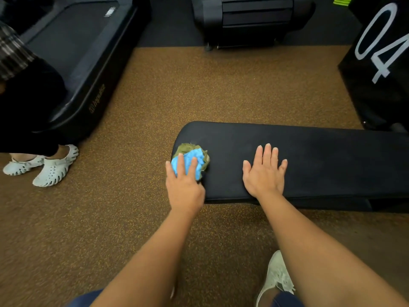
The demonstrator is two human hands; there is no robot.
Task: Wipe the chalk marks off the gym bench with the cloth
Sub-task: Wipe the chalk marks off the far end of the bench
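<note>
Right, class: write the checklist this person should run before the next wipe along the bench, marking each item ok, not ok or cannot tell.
1. Is the cloth on the bench, pressed by the left hand: ok.
2. Is the right hand flat on the bench, probably steadying it: ok.
3. Is the path rightward free: not ok, the right hand lies in it.
4. Do chalk marks remain: cannot tell, surface too dark.
5. Are the bystander's clogs apart from the bench: ok.
</note>
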